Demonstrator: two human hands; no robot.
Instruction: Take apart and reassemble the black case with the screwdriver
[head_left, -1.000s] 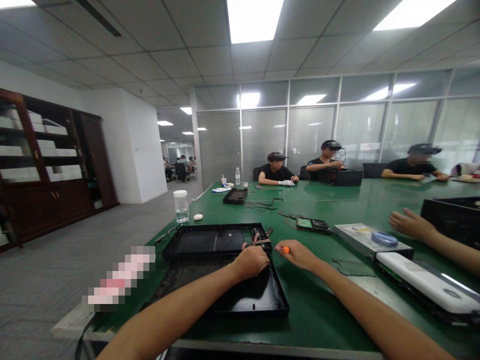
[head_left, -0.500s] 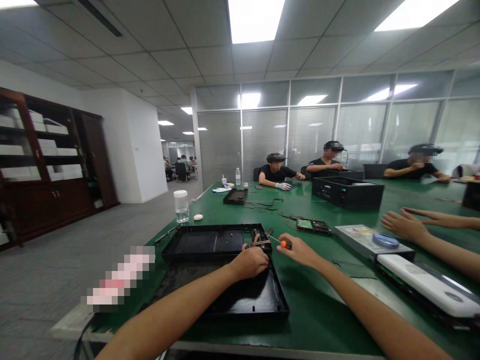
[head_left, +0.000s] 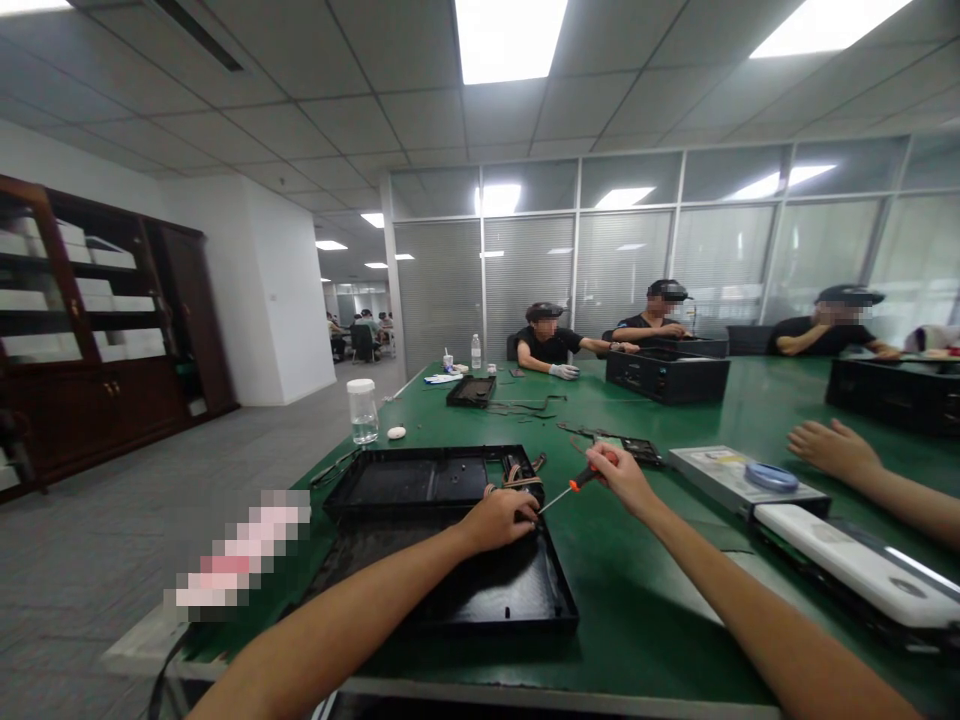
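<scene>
A black open case (head_left: 420, 482) lies on the green table (head_left: 645, 600) in front of me, with a second black tray-like panel (head_left: 480, 600) nearer to me. My left hand (head_left: 501, 518) rests closed on the far edge of the near panel, beside a bundle of wires (head_left: 517, 476). My right hand (head_left: 622, 475) holds an orange-handled screwdriver (head_left: 579, 483), with its thin shaft angled down-left and its tip next to my left fingers.
A neighbour's hand (head_left: 831, 447) rests at the right near a grey drive (head_left: 739, 478) and a white device (head_left: 855, 565). A circuit board (head_left: 637, 450), a clear jar (head_left: 363, 411) and a black box (head_left: 666, 373) stand farther off. Three people sit at the far end.
My right hand has lifted and moved right, drawing the screwdriver back so that its shaft shows. The far people shifted their black boxes. My left hand stayed put.
</scene>
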